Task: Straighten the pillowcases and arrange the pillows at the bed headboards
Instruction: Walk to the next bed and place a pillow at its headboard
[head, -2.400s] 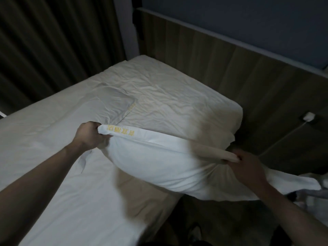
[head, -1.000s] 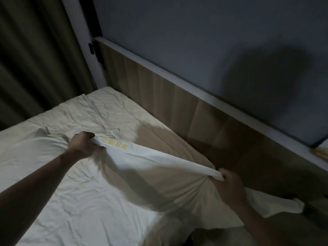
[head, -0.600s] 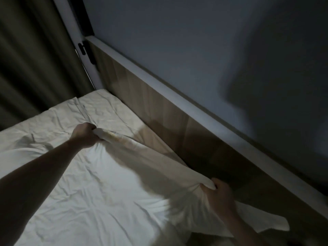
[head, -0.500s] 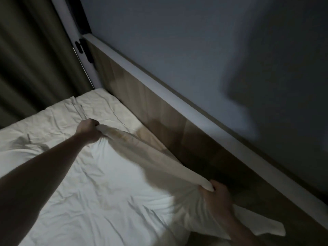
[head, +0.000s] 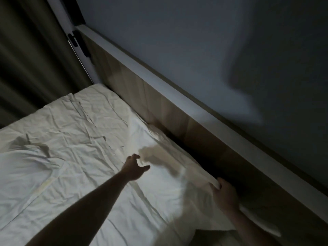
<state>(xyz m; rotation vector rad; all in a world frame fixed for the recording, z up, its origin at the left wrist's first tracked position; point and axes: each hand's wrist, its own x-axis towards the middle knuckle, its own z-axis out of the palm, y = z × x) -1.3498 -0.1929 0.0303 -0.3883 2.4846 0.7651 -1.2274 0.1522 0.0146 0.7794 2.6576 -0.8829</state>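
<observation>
Pillow placement step: pillow [head: 159, 178] lies along the headboard [head: 177, 110], right hand [head: 224, 195] pinching its near corner, left hand [head: 134, 167] spread and empty above it; next, probably smoothing the case flat.

We see a dark curtain [head: 32, 55] hanging in folds on the left side. Beside it stands a white frame [head: 74, 41] with a black fitting [head: 78, 41] on it. Above, the grey-blue wall [head: 186, 47] carries a blurred shadow [head: 266, 77].
</observation>
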